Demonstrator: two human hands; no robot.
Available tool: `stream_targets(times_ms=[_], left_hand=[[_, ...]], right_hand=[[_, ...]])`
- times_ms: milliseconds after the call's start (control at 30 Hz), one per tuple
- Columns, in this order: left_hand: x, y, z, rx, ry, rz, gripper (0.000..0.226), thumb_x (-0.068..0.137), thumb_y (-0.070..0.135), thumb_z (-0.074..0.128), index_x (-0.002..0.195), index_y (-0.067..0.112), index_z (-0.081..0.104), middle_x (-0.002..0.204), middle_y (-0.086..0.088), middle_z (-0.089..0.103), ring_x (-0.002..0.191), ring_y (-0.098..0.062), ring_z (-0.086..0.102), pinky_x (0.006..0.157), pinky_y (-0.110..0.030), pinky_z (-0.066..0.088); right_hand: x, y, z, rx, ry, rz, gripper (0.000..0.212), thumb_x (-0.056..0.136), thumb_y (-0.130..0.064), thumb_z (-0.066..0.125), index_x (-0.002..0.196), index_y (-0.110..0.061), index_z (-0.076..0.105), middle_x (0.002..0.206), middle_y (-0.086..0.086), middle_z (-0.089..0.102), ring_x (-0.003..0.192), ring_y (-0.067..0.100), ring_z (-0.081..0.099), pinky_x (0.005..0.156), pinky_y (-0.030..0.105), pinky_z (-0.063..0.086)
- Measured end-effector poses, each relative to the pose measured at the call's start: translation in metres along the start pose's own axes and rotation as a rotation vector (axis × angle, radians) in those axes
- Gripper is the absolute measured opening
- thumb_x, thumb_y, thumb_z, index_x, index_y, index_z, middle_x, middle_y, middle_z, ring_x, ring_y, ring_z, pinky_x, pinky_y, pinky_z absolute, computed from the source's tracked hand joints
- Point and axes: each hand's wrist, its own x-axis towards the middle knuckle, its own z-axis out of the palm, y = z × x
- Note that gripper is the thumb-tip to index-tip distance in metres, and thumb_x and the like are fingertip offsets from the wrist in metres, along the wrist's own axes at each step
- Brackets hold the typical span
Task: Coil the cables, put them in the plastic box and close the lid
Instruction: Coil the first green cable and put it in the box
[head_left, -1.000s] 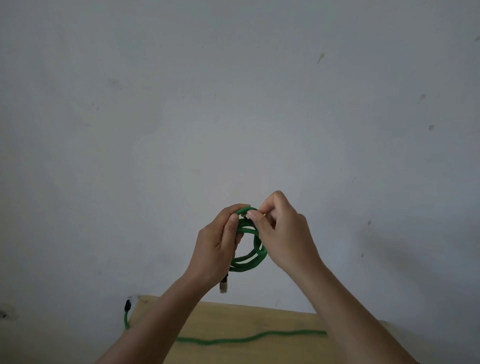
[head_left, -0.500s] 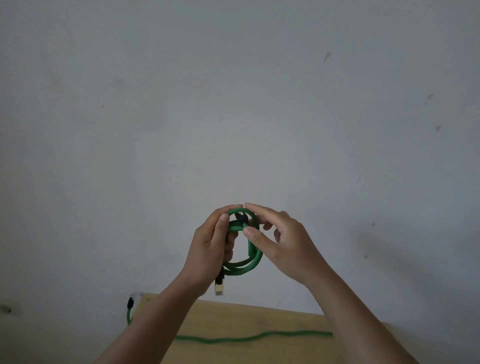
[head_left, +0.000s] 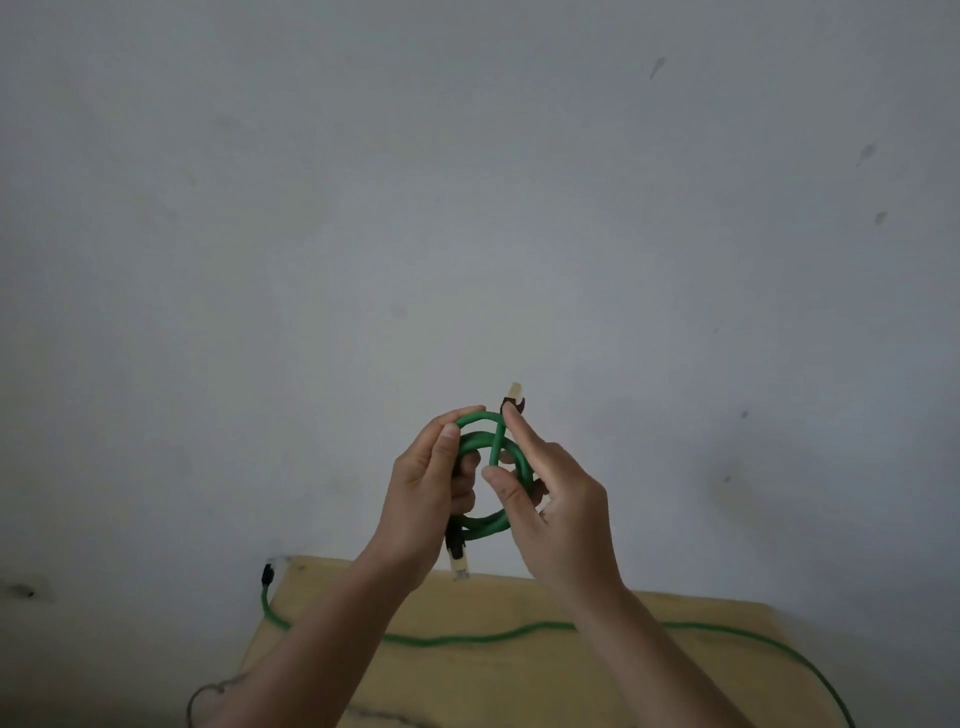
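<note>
A green cable coil (head_left: 493, 522) hangs in the air in front of the wall, held between both hands. My left hand (head_left: 426, 488) grips the coil's left side, and one plug (head_left: 459, 566) dangles below it. My right hand (head_left: 556, 499) pinches the cable's free end, which crosses the coil upright, with its other plug (head_left: 514, 395) sticking up above my fingertips. A second green cable (head_left: 467, 638) lies stretched across the wooden table (head_left: 519, 686). No plastic box is in view.
The second cable's black plug (head_left: 268, 574) hangs over the table's far left corner. A thin dark cord (head_left: 208, 693) loops off the table's left side. A plain grey wall (head_left: 467, 208) fills the background.
My right hand has pulled the free end up through the coil, so its plug now stands above the loops. The view has tilted down, showing more table.
</note>
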Motion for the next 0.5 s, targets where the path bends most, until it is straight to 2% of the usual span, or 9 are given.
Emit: stream_targets(times_ms=[133, 233, 300, 367, 500], left_hand=[[-0.011, -0.011, -0.001, 0.222, 0.146, 0.038, 0.030, 0.100, 0.024, 0.035, 0.109, 0.027, 0.064, 0.057, 0.013, 0.053, 0.052, -0.006, 0.043, 0.051, -0.017, 0.039], [-0.023, -0.020, -0.004, 0.349, 0.234, 0.054, 0.029, 0.098, 0.026, 0.039, 0.114, 0.037, 0.059, 0.073, 0.015, 0.064, 0.063, -0.001, 0.057, 0.062, -0.014, 0.046], [-0.035, -0.028, -0.007, 0.371, 0.253, 0.043, 0.031, 0.097, 0.025, 0.041, 0.122, 0.039, 0.054, 0.086, 0.014, 0.068, 0.076, 0.004, 0.062, 0.069, -0.018, 0.050], [-0.048, -0.038, -0.011, 0.379, 0.253, 0.013, 0.033, 0.097, 0.025, 0.043, 0.125, 0.039, 0.052, 0.087, 0.015, 0.069, 0.079, 0.007, 0.063, 0.070, -0.021, 0.052], [-0.079, -0.061, -0.023, 0.370, 0.224, -0.057, 0.032, 0.096, 0.021, 0.048, 0.123, 0.037, 0.053, 0.083, 0.018, 0.068, 0.078, 0.005, 0.065, 0.069, -0.012, 0.050]], right_hand=[[-0.010, -0.001, 0.011, -0.015, 0.050, 0.055, 0.052, 0.084, -0.032, 0.060, 0.134, -0.026, 0.046, 0.085, -0.006, 0.062, 0.083, 0.005, 0.056, 0.072, 0.010, 0.043], [-0.019, -0.001, 0.017, -0.005, 0.038, 0.087, 0.051, 0.084, -0.033, 0.059, 0.133, -0.027, 0.046, 0.088, -0.005, 0.064, 0.087, 0.006, 0.057, 0.074, 0.012, 0.044], [-0.028, -0.001, 0.020, 0.007, 0.034, 0.135, 0.051, 0.084, -0.029, 0.060, 0.133, -0.030, 0.046, 0.090, -0.003, 0.064, 0.090, 0.004, 0.058, 0.075, 0.011, 0.044], [-0.043, -0.001, 0.025, 0.026, 0.018, 0.213, 0.050, 0.085, -0.025, 0.062, 0.132, -0.033, 0.046, 0.090, -0.002, 0.064, 0.090, 0.002, 0.057, 0.075, 0.011, 0.043], [-0.087, -0.004, 0.032, 0.050, -0.018, 0.395, 0.051, 0.086, -0.021, 0.064, 0.130, -0.038, 0.046, 0.093, -0.002, 0.064, 0.089, 0.002, 0.058, 0.077, 0.009, 0.042]])
